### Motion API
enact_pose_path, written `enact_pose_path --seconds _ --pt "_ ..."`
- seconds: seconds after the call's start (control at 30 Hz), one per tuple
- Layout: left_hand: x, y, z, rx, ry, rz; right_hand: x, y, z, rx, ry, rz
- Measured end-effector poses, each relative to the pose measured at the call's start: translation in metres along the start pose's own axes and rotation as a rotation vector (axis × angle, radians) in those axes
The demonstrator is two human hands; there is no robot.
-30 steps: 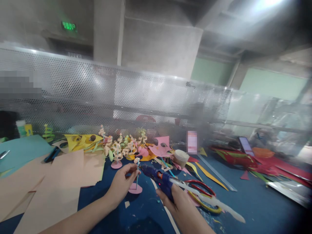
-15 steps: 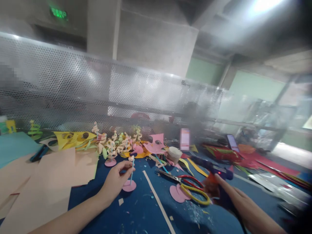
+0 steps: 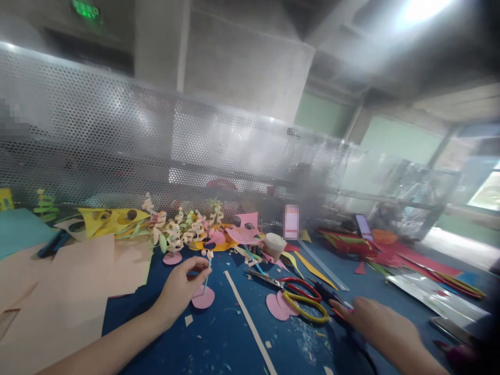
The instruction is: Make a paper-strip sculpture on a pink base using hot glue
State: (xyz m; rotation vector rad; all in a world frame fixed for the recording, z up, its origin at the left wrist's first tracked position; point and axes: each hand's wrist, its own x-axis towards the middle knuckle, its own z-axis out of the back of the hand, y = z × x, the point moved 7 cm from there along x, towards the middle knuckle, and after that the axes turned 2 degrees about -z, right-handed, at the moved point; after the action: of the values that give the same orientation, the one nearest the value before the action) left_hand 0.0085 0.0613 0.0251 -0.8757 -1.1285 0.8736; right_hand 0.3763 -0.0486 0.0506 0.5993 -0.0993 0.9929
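Item in hand: a small paper tree on a thin blue stick [image 3: 207, 271], standing on a pink disc base [image 3: 203, 298] on the blue counter [image 3: 234, 338], near its front edge. The stick leans slightly to the right.

Left hand [image 3: 180, 289]: grip closed on the stick, thumb and fingertips pinching it just below the top ornament.

Right hand [image 3: 377, 324]: lies low on the counter, well apart from the tree, over the dark glue gun [image 3: 332, 299]. The view is blurred here; whether the grip is closed on the gun cannot be told.

Surroundings: red-and-yellow scissors [image 3: 299, 297] and pink paper discs [image 3: 278, 306] lie between the two hands. A long white strip [image 3: 246, 320] runs just beside the base. Finished paper trees [image 3: 183, 229] stand behind. Tan sheets [image 3: 78, 276] cover the left of the counter.

Assessment: the stick should be held plumb and motionless over the disc centre, with a light pinch, so the joint sets straight.
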Motion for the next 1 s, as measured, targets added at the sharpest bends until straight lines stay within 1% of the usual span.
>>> enact_pose_path --seconds 0.03,0.07,0.13,0.17,0.23,0.3,0.4,0.5,0.73,0.93,1.0 --pt "0.000 0.001 0.000 0.004 -0.005 -0.004 -0.005 0.026 -0.010 -0.072 0.098 0.100" --pt "0.001 0.001 0.000 0.011 -0.011 -0.008 -0.012 0.055 -0.022 -0.087 0.183 0.224" --pt "0.001 0.003 0.002 0.029 -0.037 -0.017 -0.033 0.115 -0.050 0.017 0.379 0.442" --pt "0.001 0.003 0.003 0.038 -0.051 -0.021 -0.041 0.138 -0.063 0.053 0.425 0.482" --pt "0.001 0.004 0.006 0.045 -0.071 -0.031 -0.048 0.173 -0.088 0.076 0.445 0.503" --pt "0.000 0.005 0.008 0.041 -0.079 -0.042 -0.047 0.193 -0.108 0.089 0.419 0.509" --pt "0.000 0.006 0.011 0.027 -0.095 -0.052 -0.043 0.202 -0.126 0.135 0.388 0.512" --pt "-0.001 0.009 0.012 0.014 -0.112 -0.058 -0.042 0.200 -0.133 0.206 0.396 0.524" --pt "0.001 0.015 0.009 -0.063 -0.095 -0.027 -0.045 0.197 -0.134 0.336 0.418 0.537" --pt "0.003 0.018 0.007 -0.136 -0.084 0.026 -0.046 0.195 -0.134 0.336 0.381 0.509" --pt "0.002 0.019 0.007 -0.143 -0.083 0.029 -0.048 0.195 -0.134 0.347 0.389 0.512"
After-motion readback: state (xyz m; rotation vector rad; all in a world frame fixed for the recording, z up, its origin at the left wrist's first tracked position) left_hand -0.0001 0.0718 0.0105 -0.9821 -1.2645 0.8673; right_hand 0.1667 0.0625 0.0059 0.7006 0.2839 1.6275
